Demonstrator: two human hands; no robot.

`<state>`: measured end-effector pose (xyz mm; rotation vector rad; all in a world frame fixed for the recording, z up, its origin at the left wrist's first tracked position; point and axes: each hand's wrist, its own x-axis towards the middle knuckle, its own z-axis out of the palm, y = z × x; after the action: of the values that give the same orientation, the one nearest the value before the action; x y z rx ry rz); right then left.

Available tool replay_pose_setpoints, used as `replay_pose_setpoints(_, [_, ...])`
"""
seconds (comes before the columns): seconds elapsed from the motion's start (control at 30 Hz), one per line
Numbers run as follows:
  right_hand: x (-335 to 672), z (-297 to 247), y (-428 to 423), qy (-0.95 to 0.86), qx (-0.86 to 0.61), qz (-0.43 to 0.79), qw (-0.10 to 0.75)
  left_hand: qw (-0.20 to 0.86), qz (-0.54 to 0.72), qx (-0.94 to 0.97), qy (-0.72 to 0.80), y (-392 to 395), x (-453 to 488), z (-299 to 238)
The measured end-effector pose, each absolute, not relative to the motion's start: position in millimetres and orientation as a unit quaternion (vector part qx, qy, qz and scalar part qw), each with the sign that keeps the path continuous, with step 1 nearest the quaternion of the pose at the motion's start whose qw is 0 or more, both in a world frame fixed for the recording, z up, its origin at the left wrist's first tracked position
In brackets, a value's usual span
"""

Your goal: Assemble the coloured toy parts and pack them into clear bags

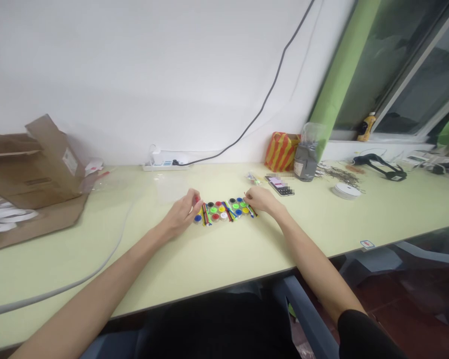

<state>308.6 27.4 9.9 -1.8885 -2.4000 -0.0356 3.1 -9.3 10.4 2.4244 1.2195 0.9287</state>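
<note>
On the pale green tabletop (224, 249) lies a tight cluster of round plastic caps (224, 209) in blue, red, green, yellow, black and white, with colored sticks laid among them. My left hand (181, 212) is at the cluster's left end, its fingertips pinched on a small red stick (197, 199). At the right end, my right hand (261, 199) pinches a thin dark stick (246, 195) just above the caps. The fingers hide part of the caps at both ends.
A flattened cardboard box (33, 174) sits at the left with white strips. Along the back are a power strip (164, 167), a phone (279, 185), a striped bag (282, 152), a grey jar (306, 162), a white tape roll (346, 191) and black cable.
</note>
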Motion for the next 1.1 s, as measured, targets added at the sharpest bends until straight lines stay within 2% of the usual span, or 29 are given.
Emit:
replay_pose_setpoints(0.23, [309,14,25,-0.784,-0.618,-0.021,0.059,0.141,0.321,0.834,0.427,-11,4,12])
replay_pose_setpoints(0.33, [304,17,21,-0.794,-0.594,-0.005,0.13,0.149,0.323,0.83,0.43,-11,4,10])
replay_pose_setpoints(0.4, [295,18,17,-0.809,-0.536,0.079,0.229,0.153,0.319,0.831,0.429,-11,5,8])
replay_pose_setpoints(0.47, [281,17,11,-0.807,-0.445,0.227,0.315,0.15,0.315,0.837,0.421,-12,7,6])
replay_pose_setpoints(0.57, [256,13,0,-0.758,-0.329,0.423,0.372,0.145,0.321,0.854,0.383,-17,13,5])
replay_pose_setpoints(0.7, [230,11,-16,-0.702,-0.291,0.516,0.396,0.174,0.292,0.879,0.333,-25,21,5])
replay_pose_setpoints(0.87, [224,11,-23,-0.686,-0.317,0.521,0.398,0.173,0.246,0.888,0.349,-22,21,1])
replay_pose_setpoints(1.1, [226,3,-18,-0.65,-0.298,0.587,0.38,0.138,0.251,0.894,0.344,-19,20,2])
